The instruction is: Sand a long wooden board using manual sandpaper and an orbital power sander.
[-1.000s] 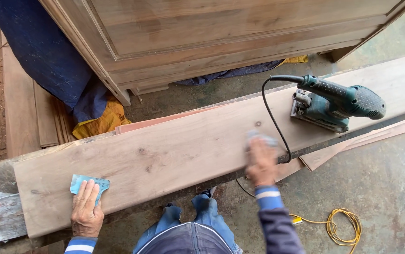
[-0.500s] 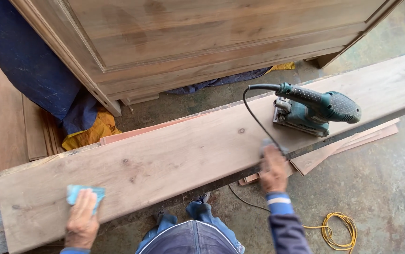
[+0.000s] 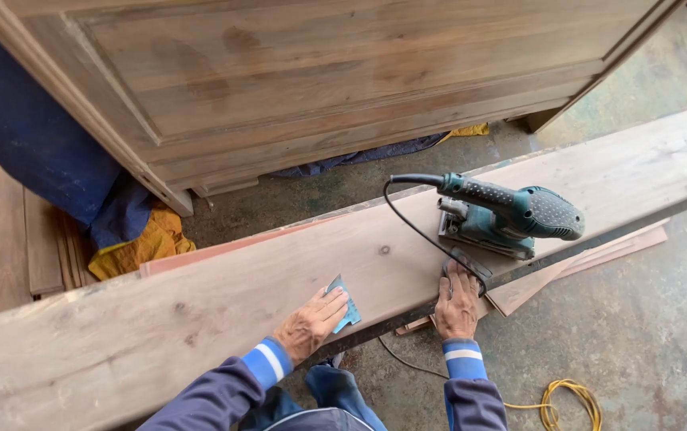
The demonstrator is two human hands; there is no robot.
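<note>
Pressing a blue sanding pad (image 3: pixel 346 303) flat against the long plank's (image 3: pixel 199 319) near edge, the left hand (image 3: pixel 309 326) suggests hand-sanding is under way, while the right hand (image 3: pixel 457 302) grips that edge beside the idle sander (image 3: pixel 511 217).

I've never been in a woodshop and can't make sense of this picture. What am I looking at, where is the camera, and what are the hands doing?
The camera sits on the person's head and looks down, so the two sleeved arms at the bottom are their own. A long plank runs across the view. The left hand presses a small blue sandpaper piece flat on it. The right hand rests at the plank's near edge, on the black cord. That cord leads to a green electric sander standing on the plank, with no hand on it. Behind stands a wooden cabinet; a yellow cable lies coiled on the floor.
</note>
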